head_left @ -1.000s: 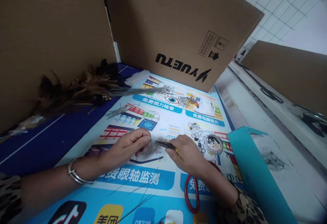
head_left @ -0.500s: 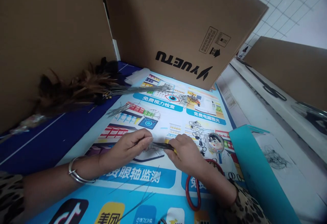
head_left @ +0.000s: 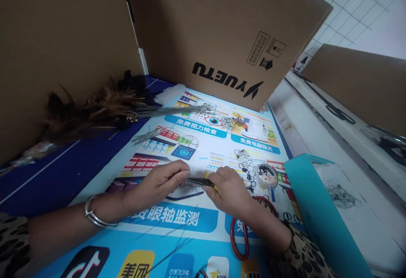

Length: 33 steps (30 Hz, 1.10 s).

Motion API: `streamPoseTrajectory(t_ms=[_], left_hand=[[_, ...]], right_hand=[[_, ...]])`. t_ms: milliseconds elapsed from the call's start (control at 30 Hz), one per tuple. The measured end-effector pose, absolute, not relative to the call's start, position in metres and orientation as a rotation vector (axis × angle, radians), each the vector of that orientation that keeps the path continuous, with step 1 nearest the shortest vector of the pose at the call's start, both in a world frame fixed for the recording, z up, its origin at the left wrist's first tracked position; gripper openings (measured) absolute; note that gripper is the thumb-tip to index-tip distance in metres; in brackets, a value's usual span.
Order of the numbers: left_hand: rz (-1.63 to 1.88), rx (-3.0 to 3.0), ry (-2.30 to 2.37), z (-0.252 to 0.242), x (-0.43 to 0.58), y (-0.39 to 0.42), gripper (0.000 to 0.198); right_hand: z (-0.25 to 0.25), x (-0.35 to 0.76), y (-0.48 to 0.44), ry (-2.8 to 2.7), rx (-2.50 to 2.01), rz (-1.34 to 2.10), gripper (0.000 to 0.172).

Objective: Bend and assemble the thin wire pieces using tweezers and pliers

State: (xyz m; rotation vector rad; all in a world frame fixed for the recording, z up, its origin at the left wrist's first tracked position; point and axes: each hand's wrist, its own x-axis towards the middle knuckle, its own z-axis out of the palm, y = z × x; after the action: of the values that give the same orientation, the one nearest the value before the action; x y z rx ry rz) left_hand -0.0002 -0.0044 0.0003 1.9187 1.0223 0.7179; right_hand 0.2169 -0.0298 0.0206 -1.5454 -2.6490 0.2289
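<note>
The right hand (head_left: 229, 190) is clamped on pliers (head_left: 203, 181), pointing to nine o'clock, handles mostly hidden; left hand (head_left: 166, 180) has fingers together, anything inside unseen.

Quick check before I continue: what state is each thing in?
Left hand: pinched closed
Right hand: gripping the pliers
Pliers: jaws appear shut, tips at left hand
Teal box: appears open, tangled wires inside
Wire bundle: mostly straight, lying flat
Feathers: heaped
Red handles: partly hidden under right forearm
Bangle: on left wrist
</note>
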Motion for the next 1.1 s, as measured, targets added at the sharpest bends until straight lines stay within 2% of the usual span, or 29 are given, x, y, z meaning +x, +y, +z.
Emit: streamPoseTrajectory(t_ms=[767,1100], left_hand=[[0.715,1.97,1.022,0.0019,-0.0005,-0.0046,0.024],[0.741,1.813,0.958,-0.0027,-0.0007,-0.0032,0.027]], right_hand=[[0.0185,0.2169,-0.0305,-2.682,-1.518,0.225,0.031],[0.0204,0.2208,-0.0261,-2.572,-1.481,0.461,0.032]])
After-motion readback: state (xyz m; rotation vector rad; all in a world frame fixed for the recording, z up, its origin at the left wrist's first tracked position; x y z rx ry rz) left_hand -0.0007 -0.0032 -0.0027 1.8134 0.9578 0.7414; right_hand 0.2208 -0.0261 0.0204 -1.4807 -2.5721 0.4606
